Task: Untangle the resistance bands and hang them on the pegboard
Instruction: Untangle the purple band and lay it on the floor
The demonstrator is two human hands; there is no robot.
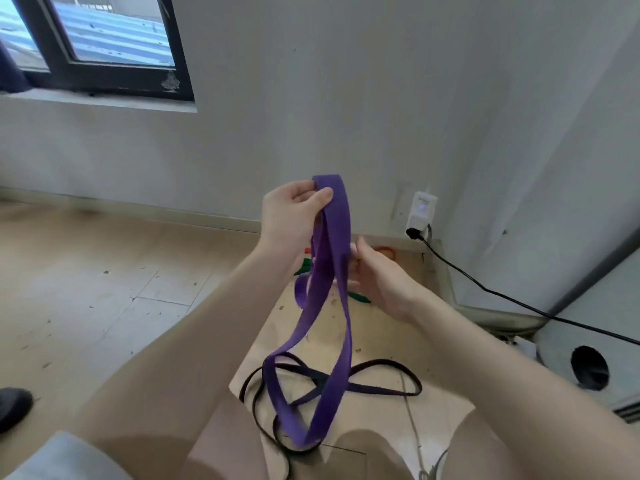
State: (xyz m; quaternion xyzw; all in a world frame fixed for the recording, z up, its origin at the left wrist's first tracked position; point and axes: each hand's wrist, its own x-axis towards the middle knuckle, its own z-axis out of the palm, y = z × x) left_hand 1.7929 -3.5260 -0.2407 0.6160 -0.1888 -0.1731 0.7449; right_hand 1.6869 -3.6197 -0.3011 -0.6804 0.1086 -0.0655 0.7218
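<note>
A wide purple resistance band (341,268) hangs in a long twisted loop in front of me. My left hand (289,216) pinches its top fold between thumb and fingers. My right hand (379,271) is lower, fingers curled against the band's right strand at mid-height. The band's bottom end rests on a thin black band (381,386) that lies looped on a sheet of cardboard (440,417) on the floor. Bits of a green band (360,297) and an orange band (387,251) show behind my hands. No pegboard is in view.
A white wall stands ahead with a window (104,43) at upper left. A white plug-in device (420,211) sits in a low socket, its black cable (519,303) running right. A grey cabinet (602,341) stands at right. A dark shoe (14,407) is at the left edge.
</note>
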